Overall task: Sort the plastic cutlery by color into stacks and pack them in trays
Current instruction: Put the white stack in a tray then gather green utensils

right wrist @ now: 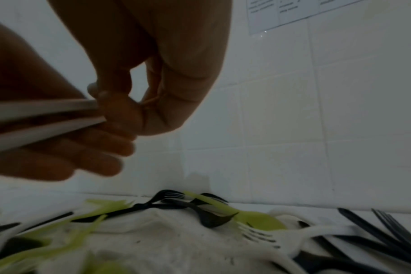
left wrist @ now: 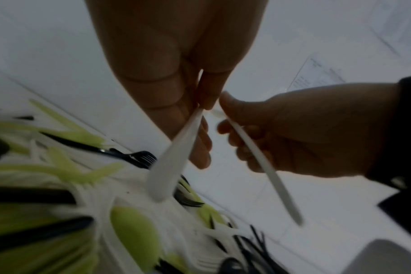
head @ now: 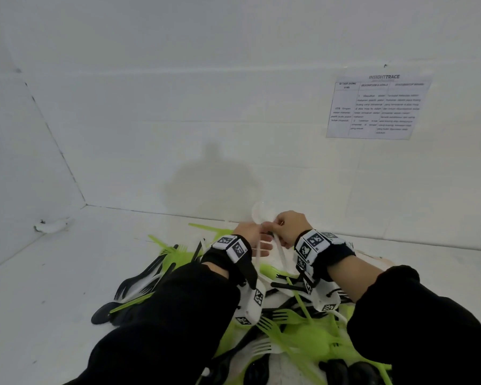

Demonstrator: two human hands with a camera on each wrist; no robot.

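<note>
Hands are raised together above a heap of mixed cutlery [head: 289, 323], the wrists angled inward from 7 and 5 o'clock. White cutlery is pinched in both: one white handle [left wrist: 169, 166] is clamped between thumb and fingers of the left hand [head: 254, 238], a second white handle [left wrist: 265, 172] is gripped in the curled fingers of the right hand [head: 288, 227]. A white spoon bowl [head: 261, 212] projects toward 12 o'clock above the knuckles. Green, black and white pieces are spread on the white surface [head: 67, 273] below. A printed sheet [head: 378, 107] is fixed to the tiled wall at 2 o'clock.
</note>
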